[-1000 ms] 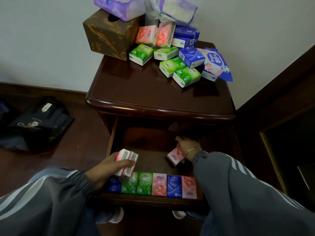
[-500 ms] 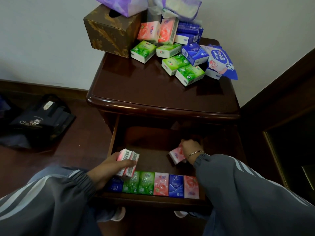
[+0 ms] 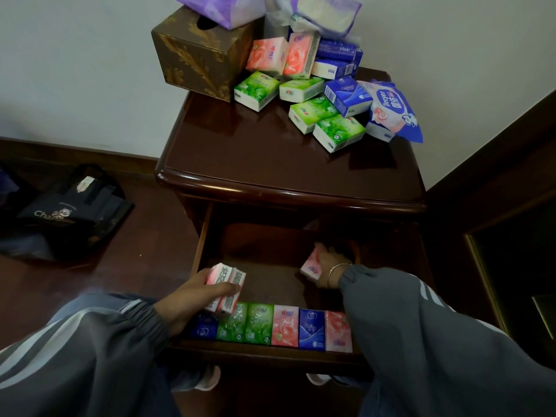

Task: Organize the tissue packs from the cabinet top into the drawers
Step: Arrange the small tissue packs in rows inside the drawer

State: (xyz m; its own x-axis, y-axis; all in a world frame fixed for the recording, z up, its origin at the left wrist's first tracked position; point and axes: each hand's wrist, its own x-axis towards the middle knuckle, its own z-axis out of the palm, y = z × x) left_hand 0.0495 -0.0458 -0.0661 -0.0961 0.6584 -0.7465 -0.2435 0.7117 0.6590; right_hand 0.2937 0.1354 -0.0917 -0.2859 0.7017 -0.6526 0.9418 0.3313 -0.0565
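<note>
The dark wooden cabinet (image 3: 270,164) has its top drawer (image 3: 264,355) pulled out. Along the drawer's front lies a row of several tissue packs (image 3: 270,328) in blue, green and pink. My left hand (image 3: 192,296) holds two pink packs (image 3: 226,291) just above the row's left end. My right hand (image 3: 331,266) grips one pink pack (image 3: 311,267) deeper in the drawer, at its right. A pile of green, pink and blue packs (image 3: 313,97) sits at the back of the cabinet top.
A brown tissue box (image 3: 195,58) stands at the cabinet top's back left, with purple soft packs (image 3: 216,7) on it. A blue wet-wipes pack (image 3: 394,109) lies at the right. A dark bag (image 3: 69,215) lies on the floor to the left. Dark wooden furniture (image 3: 511,206) stands right.
My right hand has turned and curled round its pink pack, shifting slightly back in the drawer. My left hand stays put with its two packs.
</note>
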